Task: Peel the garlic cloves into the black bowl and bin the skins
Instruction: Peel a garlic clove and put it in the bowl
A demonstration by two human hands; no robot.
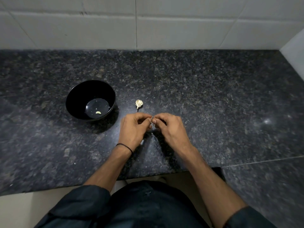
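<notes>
I see left hand and right hand, fingers curled, both pinching small garlic clove between fingertips, close over surface. Just beyond hands, garlic bulb lies on surface. Further left, black bowl, one peeled clove inside. On left wrist, black band

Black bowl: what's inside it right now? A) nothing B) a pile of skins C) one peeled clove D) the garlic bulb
C: a single pale peeled clove lies on the floor of the black bowl; the partial garlic bulb sits outside it on the counter.
</notes>
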